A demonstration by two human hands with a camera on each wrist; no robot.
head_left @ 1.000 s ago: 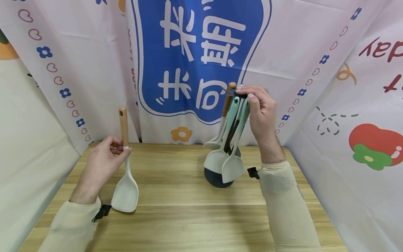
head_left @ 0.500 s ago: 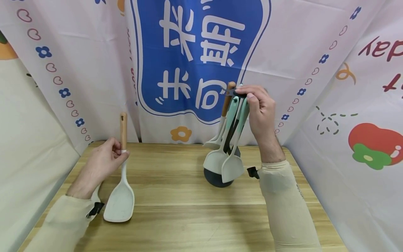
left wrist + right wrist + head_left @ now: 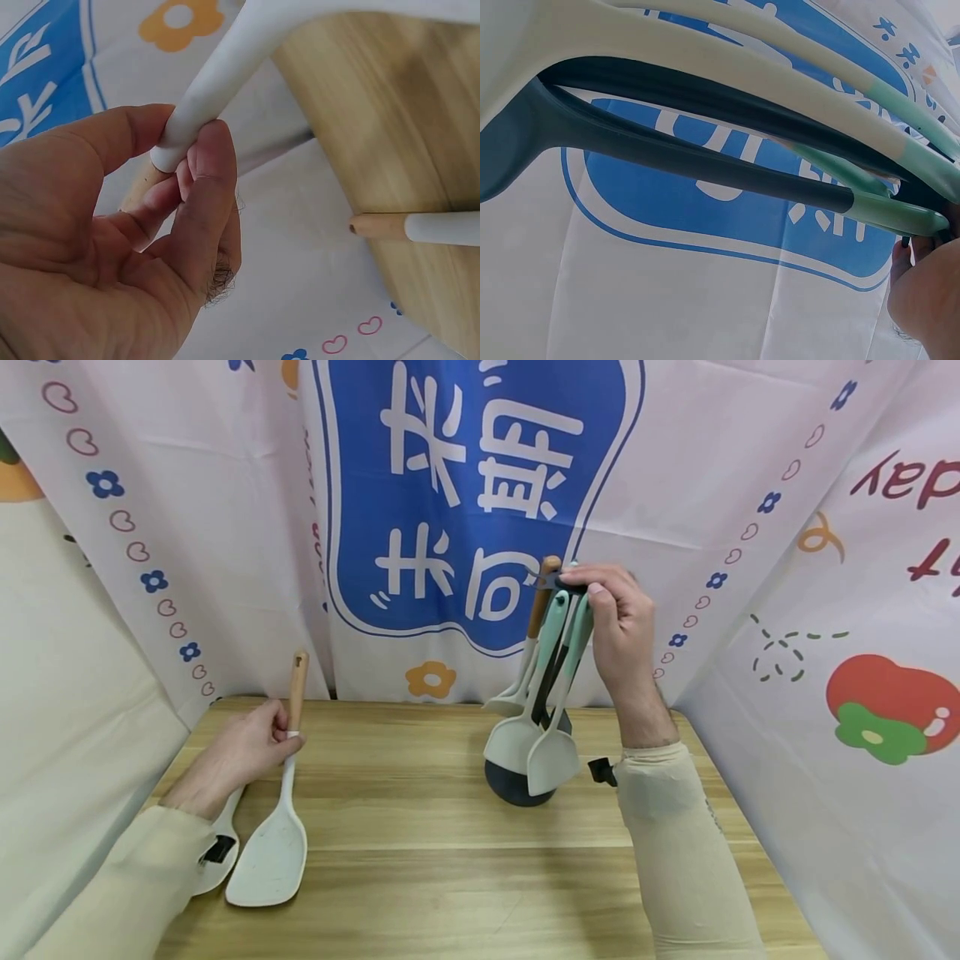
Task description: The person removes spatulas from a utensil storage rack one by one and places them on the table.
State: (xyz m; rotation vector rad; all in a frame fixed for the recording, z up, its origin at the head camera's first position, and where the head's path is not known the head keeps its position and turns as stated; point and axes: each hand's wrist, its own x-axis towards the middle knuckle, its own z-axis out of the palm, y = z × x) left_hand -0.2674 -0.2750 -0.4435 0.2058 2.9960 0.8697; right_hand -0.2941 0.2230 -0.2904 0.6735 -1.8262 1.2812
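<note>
My left hand (image 3: 243, 747) pinches a white spatula (image 3: 272, 860) at its neck, just below the wooden handle (image 3: 297, 692). In the left wrist view, thumb and fingers close around the white shaft (image 3: 206, 94). A second white utensil (image 3: 219, 864) lies on the table, partly hidden under my left wrist. On the right, my right hand (image 3: 624, 627) grips the dark top of a utensil stand (image 3: 517, 789). Several utensils hang from it, among them a pale turner (image 3: 555, 762) with a mint handle. A dark utensil (image 3: 712, 161) hangs there in the right wrist view.
The wooden table (image 3: 420, 860) runs back to a printed cloth (image 3: 225, 527) hanging behind it. More cloth (image 3: 862, 827) walls off the right side, and plain cloth (image 3: 60, 718) stands at the left. A brown-handled utensil (image 3: 542, 610) hangs at the stand's left.
My left hand has brought the spatula down and toward me, slightly left, beside the second utensil, now more visible under the wrist. The right hand stays on the stand.
</note>
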